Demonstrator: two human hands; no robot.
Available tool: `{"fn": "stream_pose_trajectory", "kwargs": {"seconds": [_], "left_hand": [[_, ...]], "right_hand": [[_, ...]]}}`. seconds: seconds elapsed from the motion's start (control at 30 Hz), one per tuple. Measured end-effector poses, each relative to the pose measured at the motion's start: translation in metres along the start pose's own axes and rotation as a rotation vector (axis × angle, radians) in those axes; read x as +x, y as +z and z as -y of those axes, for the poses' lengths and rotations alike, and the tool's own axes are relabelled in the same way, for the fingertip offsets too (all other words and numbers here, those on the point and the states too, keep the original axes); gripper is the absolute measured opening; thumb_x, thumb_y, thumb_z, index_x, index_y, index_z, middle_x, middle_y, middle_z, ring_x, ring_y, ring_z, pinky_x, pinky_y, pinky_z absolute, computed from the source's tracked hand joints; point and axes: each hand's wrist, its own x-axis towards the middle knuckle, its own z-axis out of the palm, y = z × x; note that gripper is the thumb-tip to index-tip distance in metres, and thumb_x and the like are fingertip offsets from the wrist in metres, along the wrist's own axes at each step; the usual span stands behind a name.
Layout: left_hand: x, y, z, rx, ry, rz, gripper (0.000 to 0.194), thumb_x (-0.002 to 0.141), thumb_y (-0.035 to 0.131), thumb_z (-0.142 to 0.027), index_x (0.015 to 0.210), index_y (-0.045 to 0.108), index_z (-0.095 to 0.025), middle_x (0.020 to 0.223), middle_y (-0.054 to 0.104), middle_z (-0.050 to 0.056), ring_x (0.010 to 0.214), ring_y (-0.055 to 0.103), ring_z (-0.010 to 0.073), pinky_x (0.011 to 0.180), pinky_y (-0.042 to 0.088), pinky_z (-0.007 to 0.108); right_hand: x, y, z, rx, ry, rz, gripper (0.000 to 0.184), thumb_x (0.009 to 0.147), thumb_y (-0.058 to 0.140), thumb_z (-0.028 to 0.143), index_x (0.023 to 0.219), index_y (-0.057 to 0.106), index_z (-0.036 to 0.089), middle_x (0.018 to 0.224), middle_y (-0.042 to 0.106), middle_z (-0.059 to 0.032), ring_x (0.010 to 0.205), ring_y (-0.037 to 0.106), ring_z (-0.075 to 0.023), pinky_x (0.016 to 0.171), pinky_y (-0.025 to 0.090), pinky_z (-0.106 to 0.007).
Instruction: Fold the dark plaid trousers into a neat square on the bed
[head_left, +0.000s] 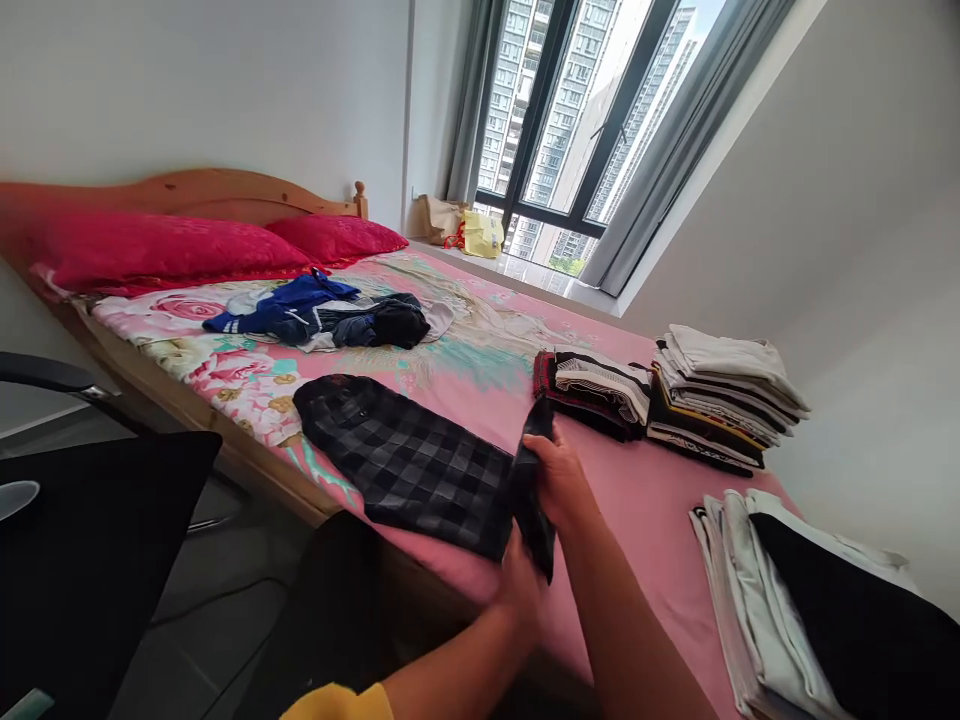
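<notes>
A dark checked garment (409,460) lies spread flat on the pink bed sheet (637,490) near the bed's front edge. My right hand (559,480) grips the raised right end of that garment, fingers closed on the fold. My left hand (521,585) holds the same end lower down, closed on the cloth. The lifted edge stands upright between the two hands.
An unfolded heap of blue and dark clothes (330,315) lies mid-bed below two red pillows (165,250). Folded stacks (720,395) sit at the right, another pile (795,600) at the front right. A black chair (82,540) stands left of the bed; bags (480,232) sit by the window.
</notes>
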Motion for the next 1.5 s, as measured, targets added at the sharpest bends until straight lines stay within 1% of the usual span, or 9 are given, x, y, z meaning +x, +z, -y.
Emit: {"fn": "stream_pose_trajectory", "kwargs": {"seconds": [0.23,0.37,0.6,0.77,0.9,1.07,1.23,1.37,1.5], "left_hand": [[-0.068,-0.079,-0.022,0.275,-0.26,0.025,0.04,0.075,0.059,-0.053,0.096,0.062,-0.019,0.085,0.066,0.006,0.075,0.062,0.0201,0.064,0.047,0.03],[-0.073,-0.079,-0.073,0.545,0.051,0.046,0.042,0.074,0.058,-0.059,0.077,0.06,-0.017,0.067,0.058,0.002,0.061,0.053,0.0135,0.059,0.041,0.025],[0.004,0.014,-0.165,1.394,0.679,0.52,0.027,0.09,0.039,-0.029,0.093,0.063,-0.019,0.094,0.066,0.005,0.089,0.059,0.0166,0.083,0.044,0.028],[0.08,-0.019,-0.174,2.146,0.749,0.72,0.042,0.088,0.041,-0.033,0.127,0.051,-0.02,0.137,0.046,0.009,0.131,0.033,0.0267,0.109,0.006,0.056],[0.109,-0.061,-0.184,2.37,0.648,0.681,0.071,0.083,0.04,-0.061,0.143,0.026,-0.026,0.151,0.018,0.007,0.139,0.014,0.0287,0.105,-0.008,0.06],[0.115,-0.071,-0.186,2.412,0.765,0.617,0.079,0.077,0.042,-0.07,0.143,0.025,-0.029,0.153,0.009,0.008,0.14,0.005,0.0311,0.105,-0.005,0.06],[0.11,-0.065,-0.183,2.405,0.745,0.54,0.082,0.074,0.045,-0.071,0.142,0.029,-0.028,0.152,0.01,0.011,0.139,0.007,0.032,0.105,-0.004,0.059],[0.094,-0.069,-0.207,2.375,0.718,0.514,0.068,0.081,0.041,-0.065,0.138,0.038,-0.028,0.15,0.023,0.008,0.139,0.013,0.029,0.106,-0.01,0.057],[0.08,-0.093,-0.275,2.232,0.933,-0.035,0.059,0.081,0.052,-0.05,0.133,0.046,-0.024,0.149,0.026,0.01,0.139,0.012,0.0305,0.108,-0.006,0.055]], "right_hand": [[0.02,0.037,-0.103,-0.268,0.323,0.063,0.07,0.07,0.065,0.039,0.129,0.033,0.019,0.072,0.056,0.0029,0.052,0.057,-0.0129,0.042,0.049,-0.026],[0.015,0.005,-0.091,-0.183,0.054,-0.084,0.043,0.072,0.06,0.047,0.101,0.054,0.017,0.072,0.055,0.0017,0.059,0.056,-0.0117,0.043,0.046,-0.022],[0.008,-0.029,-0.05,-0.719,-0.388,-0.267,0.028,0.083,0.043,0.035,0.099,0.056,0.017,0.09,0.061,-0.0049,0.085,0.057,-0.0169,0.082,0.047,-0.035],[0.003,-0.042,-0.088,-1.345,-0.431,-0.158,0.042,0.084,0.037,0.032,0.117,0.053,0.013,0.124,0.052,-0.014,0.12,0.041,-0.024,0.105,0.025,-0.043],[-0.001,-0.058,-0.122,-1.674,-0.189,-0.045,0.079,0.078,0.042,0.064,0.142,0.029,0.019,0.15,0.02,-0.0095,0.138,0.009,-0.0294,0.109,0.002,-0.052],[0.002,-0.058,-0.124,-1.716,-0.093,-0.045,0.107,0.061,0.041,0.085,0.146,0.012,0.028,0.153,0.001,-0.0077,0.139,-0.004,-0.0298,0.108,-0.003,-0.053],[0.004,-0.056,-0.109,-1.647,-0.104,-0.01,0.098,0.064,0.047,0.08,0.143,0.024,0.026,0.152,0.011,-0.009,0.139,0.004,-0.0305,0.109,0.005,-0.052],[-0.017,-0.096,-0.109,-1.479,-0.277,-0.337,0.069,0.084,0.034,0.059,0.133,0.042,0.011,0.14,0.037,-0.016,0.133,0.027,-0.0264,0.109,0.02,-0.045],[-0.05,-0.151,-0.113,-1.271,-0.352,-0.336,0.061,0.083,0.034,0.056,0.118,0.055,0.01,0.128,0.05,-0.0165,0.124,0.04,-0.0271,0.107,0.028,-0.046]]}}
